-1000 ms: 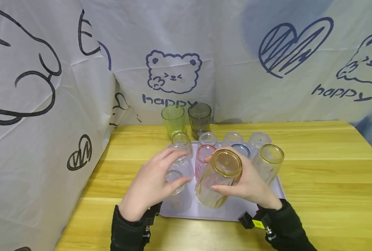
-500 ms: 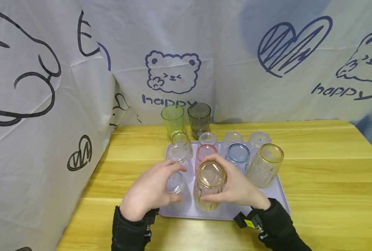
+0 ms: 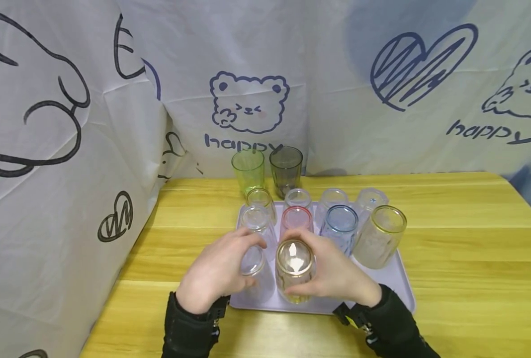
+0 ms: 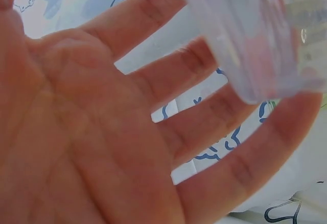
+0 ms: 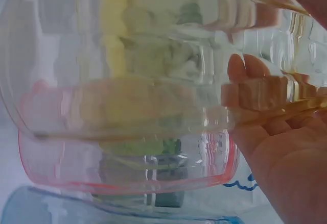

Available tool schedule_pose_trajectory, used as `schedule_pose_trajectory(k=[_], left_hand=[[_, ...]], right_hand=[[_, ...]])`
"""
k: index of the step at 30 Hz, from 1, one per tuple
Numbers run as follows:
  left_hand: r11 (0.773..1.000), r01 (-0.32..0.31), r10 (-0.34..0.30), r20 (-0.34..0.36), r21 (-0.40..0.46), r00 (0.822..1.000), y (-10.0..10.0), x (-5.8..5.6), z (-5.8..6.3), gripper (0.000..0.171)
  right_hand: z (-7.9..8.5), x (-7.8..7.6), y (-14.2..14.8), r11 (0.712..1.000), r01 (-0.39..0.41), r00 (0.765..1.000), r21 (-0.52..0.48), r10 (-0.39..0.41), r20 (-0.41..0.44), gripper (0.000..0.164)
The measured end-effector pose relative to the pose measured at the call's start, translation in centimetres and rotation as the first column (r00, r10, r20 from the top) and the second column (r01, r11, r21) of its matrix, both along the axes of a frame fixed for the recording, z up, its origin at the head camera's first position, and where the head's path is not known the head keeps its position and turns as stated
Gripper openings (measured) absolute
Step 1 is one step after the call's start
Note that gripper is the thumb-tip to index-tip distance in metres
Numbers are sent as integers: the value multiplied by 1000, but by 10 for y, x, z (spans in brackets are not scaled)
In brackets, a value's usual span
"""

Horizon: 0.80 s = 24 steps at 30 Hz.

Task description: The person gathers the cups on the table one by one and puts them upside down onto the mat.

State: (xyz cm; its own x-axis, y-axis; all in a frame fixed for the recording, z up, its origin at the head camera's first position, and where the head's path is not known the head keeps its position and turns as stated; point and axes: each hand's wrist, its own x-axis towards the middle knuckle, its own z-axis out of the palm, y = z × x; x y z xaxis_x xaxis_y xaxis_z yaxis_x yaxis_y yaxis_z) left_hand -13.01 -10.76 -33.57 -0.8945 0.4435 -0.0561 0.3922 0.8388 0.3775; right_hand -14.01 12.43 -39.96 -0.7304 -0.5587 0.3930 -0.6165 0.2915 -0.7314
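Observation:
My right hand [image 3: 339,273] grips an upside-down amber-tinted glass [image 3: 295,259] near the front of the pale lilac tray [image 3: 393,281], thumb on the near side and fingers behind. To its left stands a clear glass [image 3: 253,262], also bottom up, with my left hand [image 3: 212,271] curved round it. In the left wrist view the fingers [image 4: 219,127] are spread, their tips passing behind the clear glass [image 4: 245,40]. The right wrist view shows the amber glass [image 5: 66,55] overlapping a pink-rimmed glass [image 5: 66,165], with a blue glass [image 5: 76,208] below.
More upturned glasses stand on the tray: a clear one [image 3: 257,226], a blue one [image 3: 341,223], a yellow-rimmed one [image 3: 379,238] and several along the back. Behind the tray, a green glass [image 3: 248,171] and a grey glass [image 3: 286,171] stand mouth up by the printed cloth.
My right hand has brought the amber glass left and down beside the clear glass, from tilted to nearly upright, uncovering the blue glass. My left hand has lowered and closed in round the clear glass.

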Motion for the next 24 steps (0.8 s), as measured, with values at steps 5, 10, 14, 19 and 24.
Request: schedule_pose_trajectory(k=[5, 10, 14, 19, 24], left_hand=[[1000, -3, 3, 4, 1, 1000, 1, 0, 1, 56], [1000, -5, 5, 2, 3, 1000, 1, 0, 1, 55], [1000, -5, 5, 5, 5, 1000, 1, 0, 1, 55], [1000, -8, 8, 10, 4, 1000, 1, 0, 1, 56], [1000, -16, 16, 14, -3, 1000, 1, 0, 1, 56]], right_hand=[[0, 2, -4, 995, 33, 997, 96, -26, -66, 84], [-1, 2, -5, 983, 41, 995, 179, -24, -96, 88], [-2, 2, -4, 971, 37, 996, 238, -17, -89, 89], [1, 3, -2, 970, 9, 996, 242, 14, -91, 89], [7, 2, 5, 970, -23, 995, 241, 46, -90, 87]])
